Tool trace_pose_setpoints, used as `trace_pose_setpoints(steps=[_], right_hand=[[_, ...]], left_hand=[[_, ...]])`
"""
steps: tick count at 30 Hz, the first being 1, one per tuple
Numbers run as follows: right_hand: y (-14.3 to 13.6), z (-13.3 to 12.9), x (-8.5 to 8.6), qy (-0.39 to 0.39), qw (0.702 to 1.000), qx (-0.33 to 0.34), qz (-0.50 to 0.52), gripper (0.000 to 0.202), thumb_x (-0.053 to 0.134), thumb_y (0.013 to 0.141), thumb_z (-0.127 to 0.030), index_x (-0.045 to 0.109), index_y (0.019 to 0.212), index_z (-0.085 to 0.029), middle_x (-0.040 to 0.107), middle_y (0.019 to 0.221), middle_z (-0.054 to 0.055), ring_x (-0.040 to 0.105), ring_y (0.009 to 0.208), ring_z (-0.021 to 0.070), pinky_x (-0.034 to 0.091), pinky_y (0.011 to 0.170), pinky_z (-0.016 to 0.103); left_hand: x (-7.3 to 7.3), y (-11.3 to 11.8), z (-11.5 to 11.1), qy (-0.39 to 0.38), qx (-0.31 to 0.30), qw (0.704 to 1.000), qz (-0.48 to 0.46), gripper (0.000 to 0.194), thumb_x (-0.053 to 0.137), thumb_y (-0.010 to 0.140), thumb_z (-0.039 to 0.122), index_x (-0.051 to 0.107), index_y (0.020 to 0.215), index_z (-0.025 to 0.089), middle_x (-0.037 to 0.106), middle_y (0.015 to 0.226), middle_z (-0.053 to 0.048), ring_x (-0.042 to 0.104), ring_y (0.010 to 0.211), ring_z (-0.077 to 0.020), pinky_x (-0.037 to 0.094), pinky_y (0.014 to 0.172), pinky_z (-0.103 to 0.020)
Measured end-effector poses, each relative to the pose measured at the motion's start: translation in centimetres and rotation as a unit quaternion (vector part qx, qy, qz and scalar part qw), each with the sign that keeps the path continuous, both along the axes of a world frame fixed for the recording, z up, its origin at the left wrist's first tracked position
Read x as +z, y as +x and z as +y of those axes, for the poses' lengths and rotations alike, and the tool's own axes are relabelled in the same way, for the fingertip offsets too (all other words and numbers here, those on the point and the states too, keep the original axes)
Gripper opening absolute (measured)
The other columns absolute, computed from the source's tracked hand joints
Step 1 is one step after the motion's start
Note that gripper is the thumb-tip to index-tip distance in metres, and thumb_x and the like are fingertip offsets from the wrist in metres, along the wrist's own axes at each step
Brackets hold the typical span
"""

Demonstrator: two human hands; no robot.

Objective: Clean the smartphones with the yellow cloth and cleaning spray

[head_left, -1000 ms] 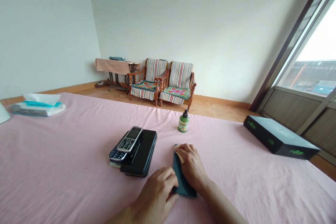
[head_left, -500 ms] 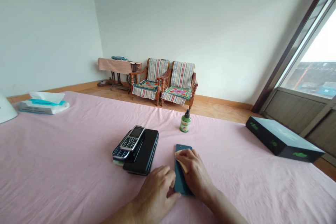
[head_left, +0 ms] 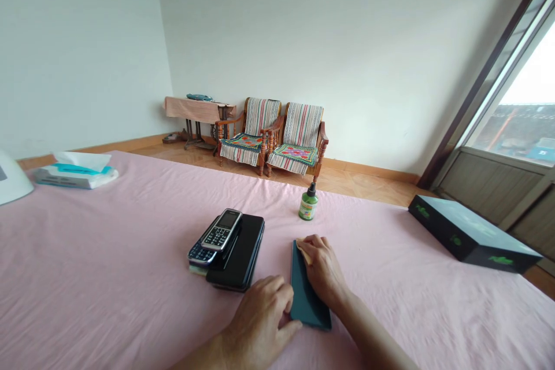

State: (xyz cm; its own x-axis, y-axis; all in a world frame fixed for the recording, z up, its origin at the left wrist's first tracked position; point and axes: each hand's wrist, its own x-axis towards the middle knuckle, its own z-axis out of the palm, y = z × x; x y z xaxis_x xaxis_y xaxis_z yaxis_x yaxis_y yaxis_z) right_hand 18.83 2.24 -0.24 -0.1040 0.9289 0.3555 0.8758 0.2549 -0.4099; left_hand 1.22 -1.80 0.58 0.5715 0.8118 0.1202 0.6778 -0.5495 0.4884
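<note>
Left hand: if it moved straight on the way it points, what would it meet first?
Most likely the teal phone, right beside the left hand; whether they touch is hard to tell.

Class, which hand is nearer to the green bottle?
Right. The right hand is close in front of the bottle; the left hand is farther from it, nearer the camera.

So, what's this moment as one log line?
left fingers: at left edge of teal phone; right fingers: hold tan cloth on phone's far end; green bottle: upright beyond
</note>
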Motion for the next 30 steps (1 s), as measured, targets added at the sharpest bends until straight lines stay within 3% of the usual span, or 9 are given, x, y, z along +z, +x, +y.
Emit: trace_pose_setpoints(steps=[12, 30], right_hand=[[-0.32, -0.07, -0.52, 0.007, 1.000, -0.016, -0.014, 0.038, 0.044, 0.084, -0.004, 0.066, 0.106, -0.026, 0.062, 0.102, 0.006, 0.052, 0.093, 0.0200, 0.038, 0.080, 0.029], [-0.61, -1.04, 0.23, 0.007, 0.999, -0.010, -0.047, 0.039, 0.043, 0.084, -0.003, 0.067, 0.105, -0.025, 0.062, 0.101, 0.006, 0.051, 0.093, 0.0205, 0.039, 0.080, 0.029]], left_hand=[[-0.19, -0.01, 0.00, 0.003, -0.002, 1.000, -0.014, 0.024, 0.076, 0.069, 0.020, 0.052, 0.073, 0.019, 0.057, 0.080, 0.003, 0.052, 0.077, -0.0157, 0.034, 0.067, -0.025], [-0.09, -0.08, 0.18, -0.013, 0.004, 1.000, -0.012, 0.019, 0.072, 0.071, 0.021, 0.053, 0.073, 0.020, 0.056, 0.080, 0.002, 0.052, 0.078, -0.0166, 0.035, 0.067, -0.025]])
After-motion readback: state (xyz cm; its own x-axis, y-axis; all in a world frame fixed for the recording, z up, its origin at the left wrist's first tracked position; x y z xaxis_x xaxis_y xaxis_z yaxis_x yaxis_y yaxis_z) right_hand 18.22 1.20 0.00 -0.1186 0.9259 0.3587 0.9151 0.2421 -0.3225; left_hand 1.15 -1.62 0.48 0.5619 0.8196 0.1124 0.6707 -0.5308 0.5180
